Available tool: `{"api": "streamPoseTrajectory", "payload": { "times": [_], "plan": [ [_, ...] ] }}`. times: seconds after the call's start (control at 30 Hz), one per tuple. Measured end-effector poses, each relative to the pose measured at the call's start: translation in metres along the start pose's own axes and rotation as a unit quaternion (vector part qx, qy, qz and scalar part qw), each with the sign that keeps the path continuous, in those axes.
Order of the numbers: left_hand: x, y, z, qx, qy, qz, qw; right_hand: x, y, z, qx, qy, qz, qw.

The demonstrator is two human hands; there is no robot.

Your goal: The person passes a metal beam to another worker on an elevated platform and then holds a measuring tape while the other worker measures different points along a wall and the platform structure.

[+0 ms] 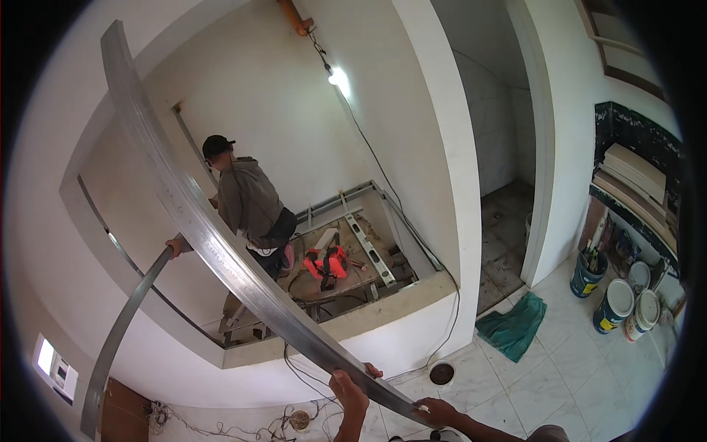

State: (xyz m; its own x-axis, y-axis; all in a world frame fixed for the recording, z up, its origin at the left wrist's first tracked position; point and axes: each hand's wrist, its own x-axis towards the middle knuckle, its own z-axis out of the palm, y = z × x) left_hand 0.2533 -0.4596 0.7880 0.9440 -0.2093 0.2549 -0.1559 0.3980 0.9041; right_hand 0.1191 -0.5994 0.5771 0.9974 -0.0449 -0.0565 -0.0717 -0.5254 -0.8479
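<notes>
A long silvery metal profile slants from the lower middle up to the far upper left, crossing in front of a wall opening. Near its lower end, my left hand is closed round it, with fingertips showing over the far edge. Farther right, my right hand grips the profile close to its end, thumb and fingers on the edge. Beyond the profile, a co-worker in a dark cap and grey-brown jacket is in the opening, partly hidden by it. That person's hand holds a second metal strip.
Inside the opening lie a spirit level, a red-and-black bag and a metal frame. A lit bulb hangs from a cable. Cables, a green cloth and several buckets are on the tiled floor.
</notes>
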Motion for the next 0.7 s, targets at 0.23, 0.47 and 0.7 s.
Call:
{"api": "streamPoseTrajectory", "payload": {
  "times": [0.23,0.47,0.7],
  "plan": [
    [-0.010,-0.033,0.026,-0.003,-0.016,-0.040,0.999,-0.034,0.025,-0.017,0.034,0.003,0.128,0.991],
    [0.013,-0.051,0.052,-0.064,-0.018,-0.053,0.996,-0.049,0.025,-0.035,0.079,0.122,0.053,0.988],
    [0.045,-0.055,0.080,-0.086,-0.008,-0.098,0.991,-0.042,0.020,-0.059,0.100,0.140,0.173,0.970]
  ]
}}
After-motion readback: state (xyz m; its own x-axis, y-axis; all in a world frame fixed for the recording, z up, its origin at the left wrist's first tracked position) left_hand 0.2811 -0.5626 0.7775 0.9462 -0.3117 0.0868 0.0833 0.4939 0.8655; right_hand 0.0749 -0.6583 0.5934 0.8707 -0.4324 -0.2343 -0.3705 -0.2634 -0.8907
